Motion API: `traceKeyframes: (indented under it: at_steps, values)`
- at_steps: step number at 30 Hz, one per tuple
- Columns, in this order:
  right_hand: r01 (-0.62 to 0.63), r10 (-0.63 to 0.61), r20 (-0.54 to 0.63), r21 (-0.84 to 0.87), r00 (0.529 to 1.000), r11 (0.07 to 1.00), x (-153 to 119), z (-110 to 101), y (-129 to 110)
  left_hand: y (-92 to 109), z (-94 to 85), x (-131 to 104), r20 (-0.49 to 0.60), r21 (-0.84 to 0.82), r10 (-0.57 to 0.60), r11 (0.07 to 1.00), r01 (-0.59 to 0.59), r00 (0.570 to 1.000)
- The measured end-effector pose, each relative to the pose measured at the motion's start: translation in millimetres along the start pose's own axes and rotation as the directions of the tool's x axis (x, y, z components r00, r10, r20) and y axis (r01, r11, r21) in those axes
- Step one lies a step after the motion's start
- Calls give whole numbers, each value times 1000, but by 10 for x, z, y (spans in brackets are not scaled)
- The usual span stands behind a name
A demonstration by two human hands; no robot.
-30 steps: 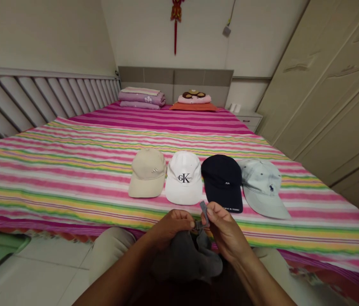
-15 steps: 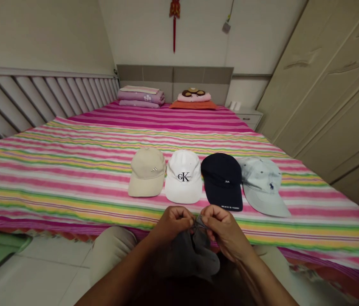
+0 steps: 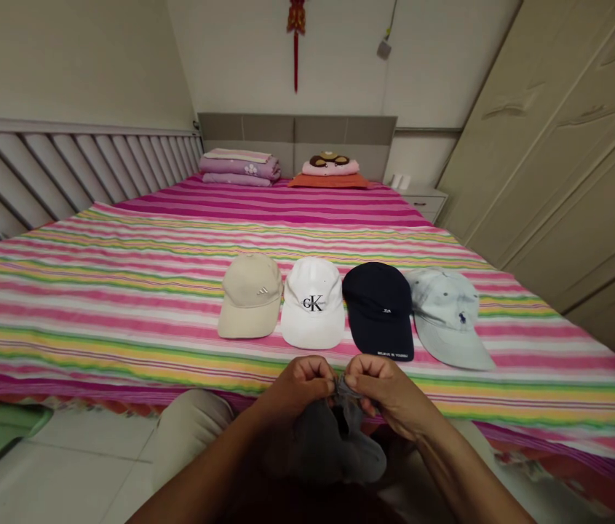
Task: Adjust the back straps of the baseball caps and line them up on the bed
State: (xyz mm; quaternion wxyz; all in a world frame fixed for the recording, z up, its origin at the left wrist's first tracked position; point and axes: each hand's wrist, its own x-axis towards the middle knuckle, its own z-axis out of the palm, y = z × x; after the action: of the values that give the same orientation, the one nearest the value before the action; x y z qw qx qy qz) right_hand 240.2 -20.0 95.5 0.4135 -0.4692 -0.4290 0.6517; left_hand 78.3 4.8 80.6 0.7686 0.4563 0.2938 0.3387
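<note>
Both hands pinch a dark grey cloth item (image 3: 334,444) above my lap, at the bed's near edge; it hangs down in shadow and may be a cap. My left hand (image 3: 307,386) grips its upper edge from the left, and my right hand (image 3: 375,386) grips it close beside. Beyond them a row of caps lies on the striped bed sheet (image 3: 121,291): a beige cap (image 3: 251,295), a white cap with black letters (image 3: 314,302), a navy cap (image 3: 378,306) and a pale blue cap (image 3: 449,313), whose left side touches the navy one.
Folded purple bedding (image 3: 241,167) and a pink pillow stack (image 3: 332,167) lie by the headboard (image 3: 340,129). A railing (image 3: 94,164) runs along the left. Right are a nightstand (image 3: 427,200) and wardrobe (image 3: 558,145). A green stool (image 3: 6,429) stands lower left.
The hanging lower part of the grey item has swung slightly right. Both hands are a little lower and still pinch it. The caps lie as before.
</note>
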Motion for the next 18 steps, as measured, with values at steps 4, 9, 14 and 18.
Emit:
traceKeyframes:
  at_steps: [4,9,14,18]
  values:
    - [-36,40,70,-53,997,998,-10,-60,-32,18,33,-19,55,51,-33,998,30,998]
    - [-80,98,152,-121,984,989,-37,-118,-38,38,77,-63,123,64,-92,994,85,988]
    - [-58,82,126,-180,989,982,-51,-130,-74,33,67,-84,158,11,-122,993,122,980]
    - [-15,40,116,-206,992,978,-94,-132,-136,40,59,-83,183,5,-91,996,92,979]
